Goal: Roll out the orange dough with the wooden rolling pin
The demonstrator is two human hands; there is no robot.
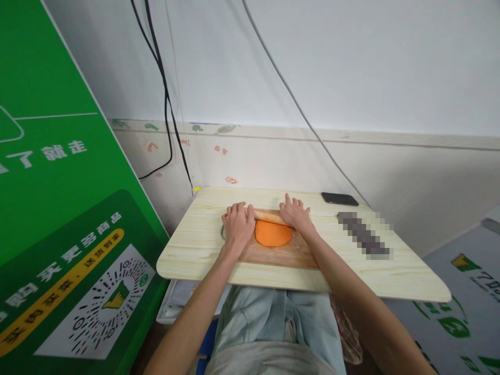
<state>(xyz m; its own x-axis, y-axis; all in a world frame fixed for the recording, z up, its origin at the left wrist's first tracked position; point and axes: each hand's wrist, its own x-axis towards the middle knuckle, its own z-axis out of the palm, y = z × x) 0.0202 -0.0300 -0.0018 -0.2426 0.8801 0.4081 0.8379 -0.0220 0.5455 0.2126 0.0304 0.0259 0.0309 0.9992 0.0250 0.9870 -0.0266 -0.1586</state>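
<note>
A pale wooden rolling pin (271,217) lies across the far part of a flat, rounded sheet of orange dough (273,235). The dough rests on a brown wooden cutting board (279,256). With fingers bent over it, my left hand (239,224) grips the pin's left end. My right hand (296,212) presses on the other end, its fingers reaching forward over the pin. Both ends of the pin are hidden under the hands. Part of a grey ring-like handle shows beside the left wrist, at the board's left side.
A light wood-grain table (187,245) stands against the wall. On its right lie a black phone (339,199) and a dark, pixelated object (363,235). A green printed panel (78,208) rises at the left. Cables (166,94) hang down the wall.
</note>
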